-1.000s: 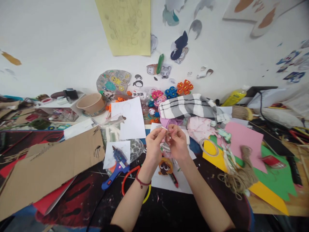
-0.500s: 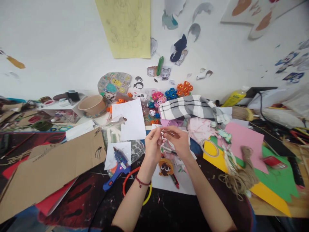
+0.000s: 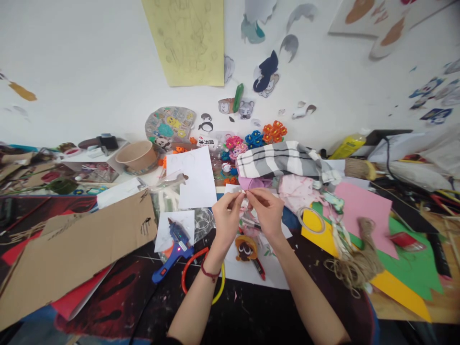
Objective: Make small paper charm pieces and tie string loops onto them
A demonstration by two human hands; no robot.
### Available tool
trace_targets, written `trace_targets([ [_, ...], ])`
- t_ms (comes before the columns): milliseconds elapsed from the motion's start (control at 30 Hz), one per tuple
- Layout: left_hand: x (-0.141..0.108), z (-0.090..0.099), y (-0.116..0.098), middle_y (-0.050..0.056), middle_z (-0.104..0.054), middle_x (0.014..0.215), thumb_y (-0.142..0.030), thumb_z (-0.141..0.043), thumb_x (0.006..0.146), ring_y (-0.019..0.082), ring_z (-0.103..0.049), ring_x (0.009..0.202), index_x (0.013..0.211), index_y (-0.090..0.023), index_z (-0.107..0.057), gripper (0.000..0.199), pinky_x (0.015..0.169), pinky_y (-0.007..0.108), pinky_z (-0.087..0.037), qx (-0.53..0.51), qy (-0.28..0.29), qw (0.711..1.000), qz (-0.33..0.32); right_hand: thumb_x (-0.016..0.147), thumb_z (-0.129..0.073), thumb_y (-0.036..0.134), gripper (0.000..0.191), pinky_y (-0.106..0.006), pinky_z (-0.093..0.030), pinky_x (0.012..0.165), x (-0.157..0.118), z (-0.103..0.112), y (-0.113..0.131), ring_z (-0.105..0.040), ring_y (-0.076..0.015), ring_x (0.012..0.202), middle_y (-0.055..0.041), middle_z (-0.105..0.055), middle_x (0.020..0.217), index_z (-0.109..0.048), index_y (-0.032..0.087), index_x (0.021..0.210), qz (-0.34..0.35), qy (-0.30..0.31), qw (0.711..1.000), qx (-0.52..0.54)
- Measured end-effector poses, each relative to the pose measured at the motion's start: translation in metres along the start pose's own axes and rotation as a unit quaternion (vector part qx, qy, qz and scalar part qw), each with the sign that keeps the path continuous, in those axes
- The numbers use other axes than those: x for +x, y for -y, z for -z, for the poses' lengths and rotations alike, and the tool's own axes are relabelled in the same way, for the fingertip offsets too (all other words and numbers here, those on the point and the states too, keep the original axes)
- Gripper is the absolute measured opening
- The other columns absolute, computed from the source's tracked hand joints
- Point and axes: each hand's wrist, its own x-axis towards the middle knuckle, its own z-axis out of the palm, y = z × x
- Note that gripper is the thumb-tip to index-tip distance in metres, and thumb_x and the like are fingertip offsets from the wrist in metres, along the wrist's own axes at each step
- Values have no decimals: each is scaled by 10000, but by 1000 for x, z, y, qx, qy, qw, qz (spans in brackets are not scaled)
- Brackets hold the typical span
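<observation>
My left hand (image 3: 227, 218) and my right hand (image 3: 266, 211) meet fingertip to fingertip over the middle of the table. Both are closed in a pinch on something small and pale, too tiny to make out. Just beneath them lie pink and white scraps, partly hidden by my hands. Closer to me, a brown round figure with big eyes (image 3: 245, 249) rests on a white sheet, beside a red-and-black pen (image 3: 259, 270). Left of my left wrist, a blue hot glue gun (image 3: 178, 242) with a lit spot lies on a small white paper.
A red and yellow ring (image 3: 184, 275) lies by my left forearm. Cardboard (image 3: 89, 244) covers the left side. Twine (image 3: 359, 254), a tape roll (image 3: 312, 219) and coloured sheets spread over the right. Behind are a clay-coloured bowl (image 3: 136, 158) and checked cloth (image 3: 287, 160).
My hands have shifted slightly, and the fingertips of both are drawn together more evenly in a pinch. The things on the table stay where they were.
</observation>
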Motion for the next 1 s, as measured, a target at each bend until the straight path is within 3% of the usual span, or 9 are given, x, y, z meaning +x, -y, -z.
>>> trace_targets([
  [167, 1, 5, -1, 46, -666, 816, -341, -573, 908, 180, -571, 762, 892, -221, -713, 185, 766, 281, -416, 79, 35, 995, -56, 838, -680, 377, 193, -259, -460, 507, 2, 2, -4, -558, -125, 583, -40, -663, 805, -730, 190, 849, -4, 19, 999, -31],
  [300, 3, 8, 0, 49, -666, 832, -309, -589, 898, 186, -576, 784, 879, -235, -712, 145, 799, 283, -407, 109, 61, 989, -78, 859, -653, 366, 180, -252, -448, 524, 4, 4, -7, -560, -133, 624, -44, -653, 832, -727, 203, 868, 7, 51, 997, -57],
  [700, 9, 16, 1, 18, -688, 681, -338, -706, 815, 134, -540, 587, 779, -196, -739, 150, 610, 245, -389, 112, 34, 992, -47, 885, -617, 332, 167, -280, -513, 579, 7, 12, -8, -600, -153, 688, -58, -662, 951, -744, 244, 949, 44, 151, 985, -64],
  [833, 10, 18, 0, -5, -638, 625, -370, -720, 802, 111, -503, 533, 805, -186, -711, 184, 538, 224, -365, 115, 18, 992, -43, 839, -678, 348, 143, -281, -511, 569, 7, 13, -5, -602, -146, 659, -46, -662, 903, -750, 230, 878, -3, 154, 988, -1],
  [1000, 9, 19, -4, 19, -676, 786, -322, -688, 837, 116, -516, 592, 889, -215, -720, 124, 605, 241, -404, 126, 41, 987, -86, 829, -699, 358, 183, -259, -468, 552, 9, 15, 0, -569, -127, 561, -2, -621, 623, -731, 184, 783, -82, 177, 979, 53],
])
